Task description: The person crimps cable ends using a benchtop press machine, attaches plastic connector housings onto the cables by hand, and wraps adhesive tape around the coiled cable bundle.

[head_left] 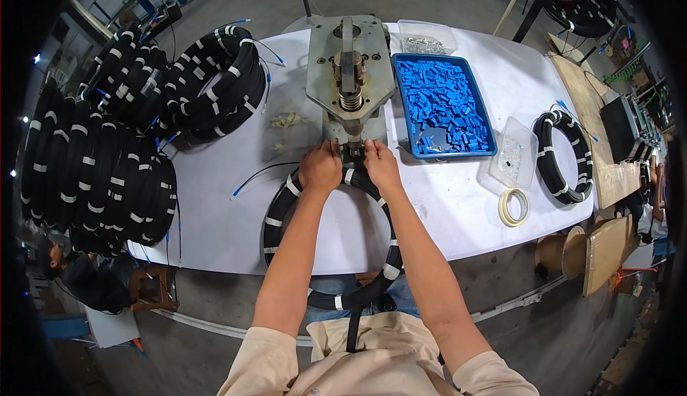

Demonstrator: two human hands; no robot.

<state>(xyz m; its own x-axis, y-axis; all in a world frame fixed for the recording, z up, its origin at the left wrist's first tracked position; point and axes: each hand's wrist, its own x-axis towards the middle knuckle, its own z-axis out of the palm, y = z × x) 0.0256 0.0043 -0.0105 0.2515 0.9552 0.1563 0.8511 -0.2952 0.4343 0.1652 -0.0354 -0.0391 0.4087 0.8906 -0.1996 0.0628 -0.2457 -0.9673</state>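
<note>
Both hands, left hand (pixel 320 168) and right hand (pixel 382 168), pinch the cable coil (pixel 286 199) at the press (pixel 350 74), near the table's (pixel 458 210) front edge. It looks springy, fairly heavy; best held at its taped bands.

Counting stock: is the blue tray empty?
No, the blue tray is filled nearly edge to edge with small blue parts.

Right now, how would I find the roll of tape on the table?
Start at the blue tray of small blue pieces on the white table. Go toward the table's near right corner, past the clear plastic box. The roll of tape lies flat there: a small cream ring, unlike the big black cable coils.
</note>
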